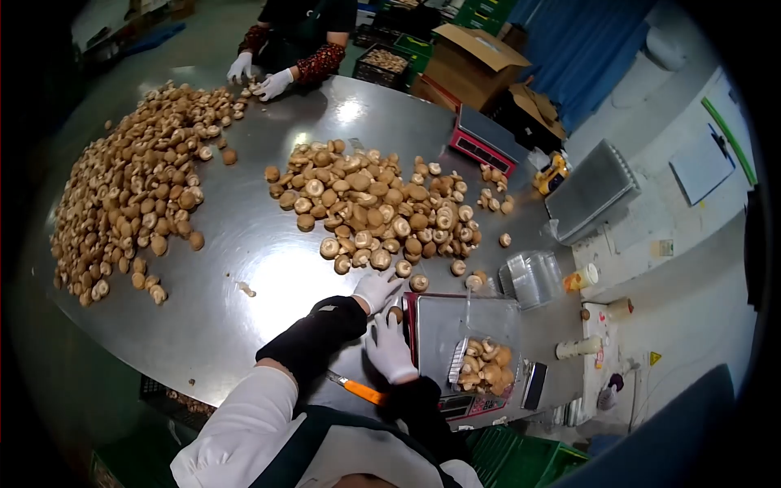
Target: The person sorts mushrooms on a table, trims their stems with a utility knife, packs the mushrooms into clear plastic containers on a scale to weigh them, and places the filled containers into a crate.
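Observation:
My left hand [378, 290], in a white glove, reaches to the front edge of the middle mushroom pile [366, 199]; its fingertips are too small to make out. My right hand [389, 348], also gloved, is just below it, beside the left edge of a red scale [412, 325]. A brown mushroom [395, 314] is at its fingertips, and whether it is gripped is unclear. On the scale rests a clear plastic box [486, 366] with several mushrooms inside. An orange-handled knife [362, 391] lies on the steel table near my right wrist.
A larger mushroom pile [134, 183] covers the table's left side. Across the table [244, 236], a person's gloved hands [264, 81] touch mushrooms. A second scale [486, 140], stacked clear boxes [592, 191], empty trays [530, 278], a phone [533, 385] and cups [580, 278] stand right.

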Demonstrator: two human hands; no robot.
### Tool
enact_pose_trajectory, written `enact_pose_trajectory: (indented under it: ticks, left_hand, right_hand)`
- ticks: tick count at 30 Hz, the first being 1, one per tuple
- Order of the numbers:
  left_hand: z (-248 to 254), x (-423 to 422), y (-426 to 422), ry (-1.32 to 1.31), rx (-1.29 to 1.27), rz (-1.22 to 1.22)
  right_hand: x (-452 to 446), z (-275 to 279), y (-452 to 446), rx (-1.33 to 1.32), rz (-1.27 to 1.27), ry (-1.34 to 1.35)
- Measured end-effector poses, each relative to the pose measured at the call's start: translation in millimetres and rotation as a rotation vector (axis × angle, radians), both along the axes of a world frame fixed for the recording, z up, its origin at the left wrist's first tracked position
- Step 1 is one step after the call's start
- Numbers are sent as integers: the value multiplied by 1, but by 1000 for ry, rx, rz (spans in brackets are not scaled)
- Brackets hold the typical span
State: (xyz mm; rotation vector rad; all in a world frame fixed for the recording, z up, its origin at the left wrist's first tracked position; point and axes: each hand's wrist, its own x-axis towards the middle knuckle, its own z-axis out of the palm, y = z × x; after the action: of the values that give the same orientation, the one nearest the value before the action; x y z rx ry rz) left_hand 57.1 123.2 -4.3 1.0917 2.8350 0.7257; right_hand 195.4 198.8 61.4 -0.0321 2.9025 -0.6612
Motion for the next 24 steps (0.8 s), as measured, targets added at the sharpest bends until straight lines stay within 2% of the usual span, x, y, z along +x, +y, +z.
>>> enact_pose_trajectory:
  ticks: [2,4,6,8,10,11,12,14,15,16,18,19,22,24]
  left_hand:
    - [-9,-5,1,-6,-28,37]
    - [8,3,-12,-164,216,143]
    - [19,2,-33,-82,329,269]
    - [6,-14,-59,56,325,350]
    - [-19,-31,-73,91,10,458]
    - [-19,-32,-79,83,8,454]
    - [-13,-34,-83,82,4,454]
    - [-1,-35,-85,-37,-99,404]
    - [-11,-39,-87,-17,-101,400]
    - [3,-30,-90,-95,-98,401]
    - [4,-18,-96,-85,-48,442]
    - [6,-13,-99,-121,3,468]
    - [2,-3,-104,-256,199,466]
    - [21,14,-89,-279,349,454]
  right_hand:
    - [-23,-19,-8,219,-142,-16]
    - [-37,-39,-3,196,-229,-37]
    - [-40,-45,-3,260,-218,-14]
    - [-37,-45,-3,235,-116,-12]
    - [-30,-53,-12,89,-59,128]
    - [-26,-51,-22,54,-34,109]
    - [-19,-25,-35,-20,-34,70]
    - [-4,-25,-48,-261,71,84]
    - [8,-1,-49,-404,149,136]
    - [31,20,-45,-564,212,174]
    - [55,49,-19,-698,167,182]
    - [67,79,2,-742,64,34]
    - [101,129,71,-643,-292,178]
    - [120,126,121,-510,-415,523]
